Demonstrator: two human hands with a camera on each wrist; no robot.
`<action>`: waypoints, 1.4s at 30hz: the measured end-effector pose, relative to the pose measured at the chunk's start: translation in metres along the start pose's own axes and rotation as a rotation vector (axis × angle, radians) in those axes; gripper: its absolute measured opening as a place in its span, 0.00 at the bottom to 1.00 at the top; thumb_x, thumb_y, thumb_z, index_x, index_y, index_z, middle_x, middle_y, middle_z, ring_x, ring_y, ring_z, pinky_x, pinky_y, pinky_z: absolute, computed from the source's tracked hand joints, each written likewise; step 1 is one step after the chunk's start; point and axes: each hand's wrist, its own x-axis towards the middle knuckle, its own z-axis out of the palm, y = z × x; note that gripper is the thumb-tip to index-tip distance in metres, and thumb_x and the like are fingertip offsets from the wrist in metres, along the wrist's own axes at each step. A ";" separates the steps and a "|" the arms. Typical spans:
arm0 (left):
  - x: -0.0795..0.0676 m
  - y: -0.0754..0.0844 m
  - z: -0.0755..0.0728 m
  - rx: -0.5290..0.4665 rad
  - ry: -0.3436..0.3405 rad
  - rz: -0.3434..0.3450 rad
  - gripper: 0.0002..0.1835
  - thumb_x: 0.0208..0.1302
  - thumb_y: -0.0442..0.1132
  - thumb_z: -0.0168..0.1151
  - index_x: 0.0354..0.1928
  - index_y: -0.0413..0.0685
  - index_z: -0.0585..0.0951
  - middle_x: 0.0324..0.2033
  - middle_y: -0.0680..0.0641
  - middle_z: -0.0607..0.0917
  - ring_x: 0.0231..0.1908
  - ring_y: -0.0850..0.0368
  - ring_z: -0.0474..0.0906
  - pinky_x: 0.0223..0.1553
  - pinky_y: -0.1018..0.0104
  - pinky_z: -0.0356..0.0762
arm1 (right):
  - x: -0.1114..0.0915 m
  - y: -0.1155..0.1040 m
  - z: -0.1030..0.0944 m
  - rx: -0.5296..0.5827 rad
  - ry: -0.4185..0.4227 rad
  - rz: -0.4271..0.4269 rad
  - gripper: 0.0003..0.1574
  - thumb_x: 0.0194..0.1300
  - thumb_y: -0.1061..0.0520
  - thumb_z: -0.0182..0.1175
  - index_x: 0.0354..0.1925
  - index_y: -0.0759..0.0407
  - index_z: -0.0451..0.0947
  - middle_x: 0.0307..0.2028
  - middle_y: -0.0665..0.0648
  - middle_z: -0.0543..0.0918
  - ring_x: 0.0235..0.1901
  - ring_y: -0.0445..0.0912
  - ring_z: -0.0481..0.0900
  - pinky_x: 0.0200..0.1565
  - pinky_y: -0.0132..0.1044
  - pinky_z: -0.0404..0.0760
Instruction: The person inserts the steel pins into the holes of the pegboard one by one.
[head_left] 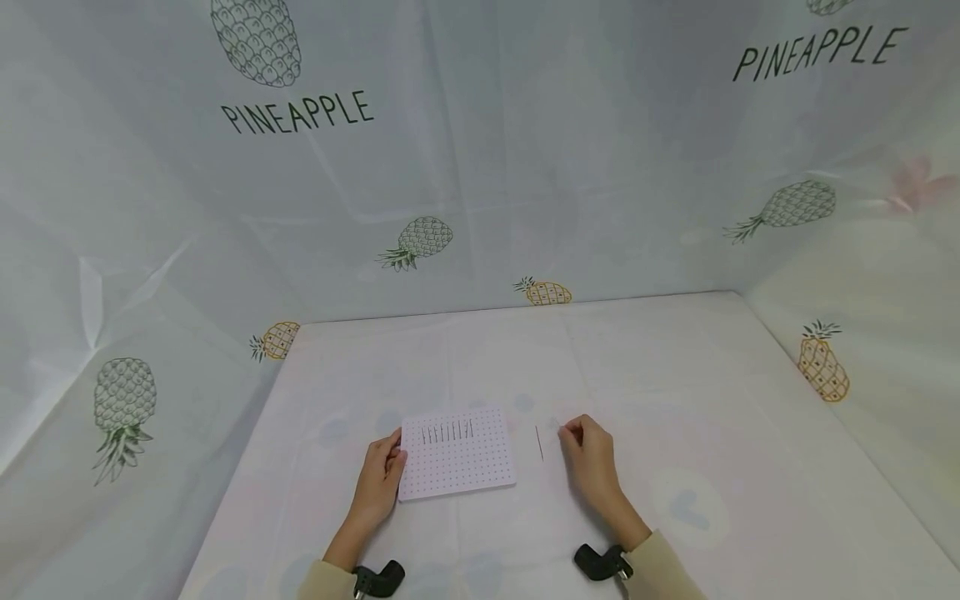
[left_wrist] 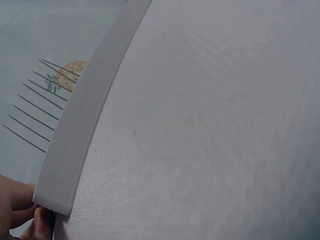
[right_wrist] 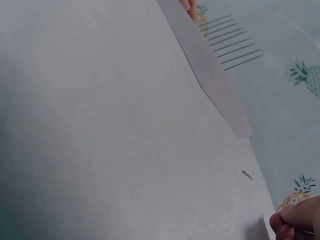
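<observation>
1. The right hand [head_left: 588,454] lies nearest, palm down on the table [head_left: 675,375], its forearm running back to a beige sleeve [head_left: 660,567] with a black wrist mount. Its fingertips [right_wrist: 295,220] are curled together in a pinch; the right wrist view shows something thin and pale between them (probably a needle or thread, too fine to be sure).

2. Just left of those fingertips a single needle [head_left: 539,442] lies flat on the cloth, apart from the hand. I judge it very light, stiff, slick and sharp at one end, so it is best taken at mid-shaft between thumb and forefinger pads, or tipped up by one end first.

3. The left hand [head_left: 381,479] lies across from the right hand, thumb and fingers closed around the near-left edge of the white foam board [head_left: 457,452] and holding it flat. The board looks light and soft enough to dent, so an edge grip suits it.

4. Beyond the left fingertips, a row of needles [head_left: 447,432] stands upright in the board's far rows (thin, easily bent or knocked).

5. Farthest off hangs the pineapple-print backdrop [head_left: 480,167].
</observation>
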 end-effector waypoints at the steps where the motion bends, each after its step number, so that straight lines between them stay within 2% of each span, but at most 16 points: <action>1: 0.000 0.000 0.000 0.003 0.000 0.000 0.25 0.76 0.33 0.51 0.71 0.33 0.65 0.56 0.37 0.72 0.47 0.51 0.68 0.49 0.62 0.69 | 0.001 0.000 0.000 0.003 -0.004 -0.001 0.04 0.65 0.67 0.64 0.33 0.65 0.78 0.26 0.55 0.78 0.28 0.45 0.72 0.30 0.34 0.72; 6: 0.000 0.000 0.000 0.007 0.000 -0.006 0.25 0.76 0.33 0.51 0.71 0.33 0.65 0.56 0.37 0.72 0.47 0.51 0.68 0.50 0.61 0.69 | 0.005 -0.001 0.002 0.044 -0.001 -0.011 0.04 0.64 0.68 0.66 0.36 0.65 0.80 0.30 0.55 0.82 0.30 0.45 0.77 0.33 0.33 0.75; 11: -0.001 0.000 0.000 0.007 -0.003 -0.007 0.25 0.76 0.33 0.51 0.72 0.34 0.65 0.56 0.37 0.72 0.47 0.52 0.68 0.49 0.61 0.69 | 0.011 -0.007 0.004 0.123 -0.011 -0.002 0.09 0.63 0.68 0.67 0.43 0.66 0.84 0.34 0.56 0.85 0.35 0.47 0.80 0.38 0.32 0.78; 18: -0.001 -0.001 0.000 -0.004 -0.004 0.001 0.25 0.76 0.33 0.51 0.72 0.34 0.65 0.55 0.38 0.72 0.46 0.52 0.68 0.48 0.63 0.69 | 0.020 -0.013 0.008 0.240 -0.032 -0.007 0.04 0.62 0.67 0.68 0.38 0.65 0.85 0.29 0.57 0.85 0.26 0.45 0.77 0.26 0.29 0.75; 21: -0.001 -0.001 0.000 -0.003 -0.003 0.001 0.25 0.76 0.33 0.51 0.71 0.33 0.65 0.55 0.38 0.72 0.46 0.52 0.67 0.48 0.64 0.68 | 0.023 -0.016 0.013 0.312 -0.042 -0.018 0.04 0.62 0.68 0.67 0.37 0.67 0.84 0.30 0.59 0.85 0.25 0.49 0.80 0.26 0.28 0.75; 25: 0.000 -0.001 -0.001 -0.011 0.000 0.005 0.25 0.76 0.32 0.51 0.71 0.33 0.65 0.55 0.37 0.72 0.46 0.52 0.67 0.48 0.64 0.68 | 0.026 -0.024 0.020 0.386 -0.076 -0.036 0.05 0.62 0.70 0.66 0.38 0.71 0.82 0.32 0.63 0.86 0.29 0.59 0.83 0.29 0.32 0.80; 28: 0.001 -0.001 -0.001 -0.020 -0.002 -0.001 0.25 0.76 0.32 0.51 0.71 0.33 0.65 0.55 0.38 0.72 0.46 0.52 0.68 0.48 0.65 0.68 | 0.027 -0.032 0.024 0.420 -0.111 -0.054 0.06 0.63 0.72 0.64 0.39 0.74 0.81 0.33 0.67 0.86 0.31 0.65 0.82 0.31 0.41 0.82; 32: 0.002 0.000 -0.002 -0.022 -0.005 -0.012 0.25 0.76 0.33 0.51 0.71 0.33 0.65 0.55 0.38 0.72 0.47 0.52 0.68 0.48 0.64 0.68 | 0.026 -0.054 0.022 0.452 -0.151 -0.095 0.06 0.62 0.75 0.62 0.39 0.78 0.79 0.34 0.71 0.84 0.32 0.70 0.80 0.32 0.51 0.82; 36: 0.003 0.001 -0.002 -0.026 -0.010 -0.017 0.25 0.76 0.33 0.51 0.71 0.33 0.65 0.55 0.38 0.71 0.47 0.52 0.67 0.48 0.65 0.68 | 0.024 -0.074 0.021 0.440 -0.187 -0.129 0.04 0.62 0.76 0.62 0.38 0.78 0.79 0.33 0.72 0.84 0.31 0.70 0.81 0.32 0.50 0.83; 42: 0.002 0.001 -0.002 -0.019 -0.006 -0.011 0.25 0.76 0.32 0.51 0.71 0.33 0.65 0.55 0.38 0.72 0.46 0.52 0.68 0.48 0.65 0.69 | 0.022 -0.085 0.028 0.458 -0.268 -0.132 0.04 0.62 0.75 0.62 0.38 0.78 0.79 0.34 0.72 0.84 0.34 0.70 0.81 0.34 0.43 0.83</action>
